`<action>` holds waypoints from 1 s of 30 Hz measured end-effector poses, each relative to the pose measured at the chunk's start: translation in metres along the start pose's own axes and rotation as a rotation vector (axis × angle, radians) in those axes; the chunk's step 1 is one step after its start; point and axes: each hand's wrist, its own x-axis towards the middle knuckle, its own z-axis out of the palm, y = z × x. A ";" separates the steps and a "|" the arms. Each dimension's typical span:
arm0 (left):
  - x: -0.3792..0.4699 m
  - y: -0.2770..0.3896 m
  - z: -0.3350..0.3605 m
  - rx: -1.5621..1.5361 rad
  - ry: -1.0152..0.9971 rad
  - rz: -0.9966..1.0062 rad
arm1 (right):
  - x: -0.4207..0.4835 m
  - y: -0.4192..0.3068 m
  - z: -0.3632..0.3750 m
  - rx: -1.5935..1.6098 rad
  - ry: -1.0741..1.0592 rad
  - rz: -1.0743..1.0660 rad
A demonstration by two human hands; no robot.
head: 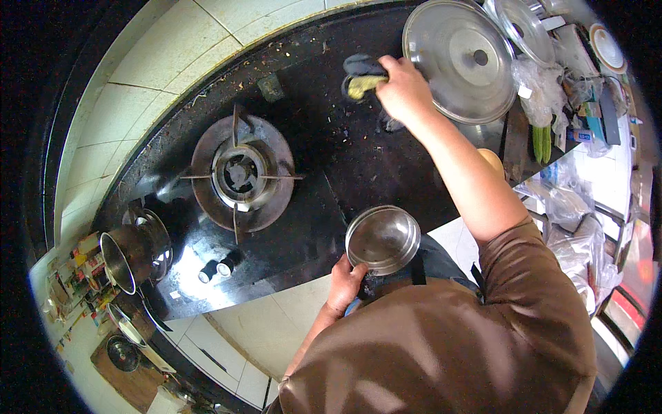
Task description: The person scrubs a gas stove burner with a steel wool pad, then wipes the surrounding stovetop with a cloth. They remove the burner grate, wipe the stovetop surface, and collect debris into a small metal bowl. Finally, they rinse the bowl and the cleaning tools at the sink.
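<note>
My left hand [349, 281] grips the near left rim of a round stainless steel bowl [384, 240], held at the front edge of the black stovetop [310, 222]. Farther off, my right hand [406, 88] is shut on a dark and yellow cleaning cloth [366, 77], blurred, over the back of the stovetop. Small crumbs lie scattered on the black surface around it. Just right of my right hand rests a large round metal lid [457, 57]. To the left is a gas burner [241, 175] with a four-armed pan support.
A steel pot [120, 259] stands at the left, close to two control knobs [217, 270]. A dark square piece [271, 87] lies behind the burner. At the right are a second lid [522, 31], plastic bags [540, 85] and long green vegetables [541, 144]. White tiles [170, 52] border the back.
</note>
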 end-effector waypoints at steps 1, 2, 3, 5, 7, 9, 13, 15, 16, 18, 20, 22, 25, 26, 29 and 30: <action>0.000 -0.001 0.000 0.000 -0.014 -0.008 | 0.007 0.013 0.003 -0.022 0.002 0.033; 0.003 -0.001 0.001 0.000 -0.027 -0.016 | 0.011 0.024 0.008 -0.062 -0.034 0.074; 0.003 0.000 0.001 0.000 -0.038 -0.026 | 0.013 0.036 0.018 -0.099 -0.073 0.115; 0.001 0.008 0.004 -0.028 -0.044 -0.001 | 0.000 0.056 0.046 -0.212 -0.162 0.110; -0.002 0.014 0.005 -0.055 -0.024 -0.008 | -0.027 0.035 0.047 -0.156 -0.197 0.084; 0.000 0.012 0.003 -0.089 -0.030 -0.055 | -0.051 0.017 0.048 -0.089 -0.260 -0.002; -0.001 0.004 0.001 -0.113 -0.002 -0.092 | -0.048 0.008 0.038 0.281 -0.397 -0.050; -0.003 -0.003 0.000 -0.152 0.008 -0.098 | -0.026 -0.001 0.030 0.428 -0.289 -0.097; -0.004 -0.003 0.001 -0.181 0.018 -0.090 | -0.009 -0.009 0.026 0.387 -0.263 -0.171; -0.004 -0.011 0.004 -0.227 0.018 -0.103 | 0.024 -0.018 0.038 0.257 -0.214 -0.300; -0.004 -0.018 0.009 -0.255 0.047 -0.104 | 0.053 -0.029 0.062 0.106 -0.188 -0.375; -0.005 -0.017 0.011 -0.304 0.068 -0.138 | 0.073 -0.038 0.088 -0.002 -0.212 -0.399; -0.013 -0.010 0.015 -0.371 0.103 -0.202 | 0.082 -0.044 0.102 -0.252 -0.185 -0.555; -0.015 -0.013 0.016 -0.358 0.124 -0.196 | 0.082 -0.043 0.110 -0.338 -0.126 -0.589; -0.017 -0.021 0.025 -0.395 0.163 -0.184 | 0.083 -0.028 0.141 -0.171 -0.160 -0.642; -0.019 -0.025 0.029 -0.429 0.187 -0.180 | 0.075 -0.033 0.136 -0.188 -0.254 -0.706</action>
